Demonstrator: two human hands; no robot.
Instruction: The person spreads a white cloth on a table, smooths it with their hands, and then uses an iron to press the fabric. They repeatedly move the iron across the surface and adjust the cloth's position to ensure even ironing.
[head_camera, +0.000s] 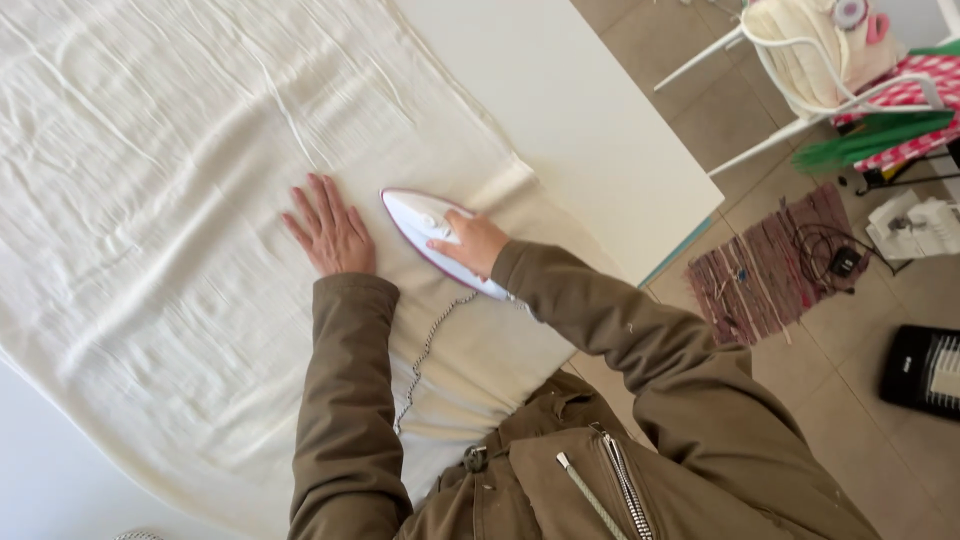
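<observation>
A large cream cloth (150, 250), creased in many places, is spread over a white table (590, 140). My left hand (328, 230) lies flat on the cloth, fingers apart, pressing it down just left of the iron. My right hand (472, 243) grips the handle of a white iron with a purple rim (420, 222), whose tip points up and to the left on the cloth. The iron's braided cord (420, 365) trails down across the cloth toward my body. Both arms wear olive-brown jacket sleeves.
To the right of the table is a tiled floor with a small woven rug (770, 265), a black charger and cable (845, 262), a black heater (925, 370), and a white chair (810, 60) holding folded cream fabric. A red checked cloth (915, 90) lies beyond it.
</observation>
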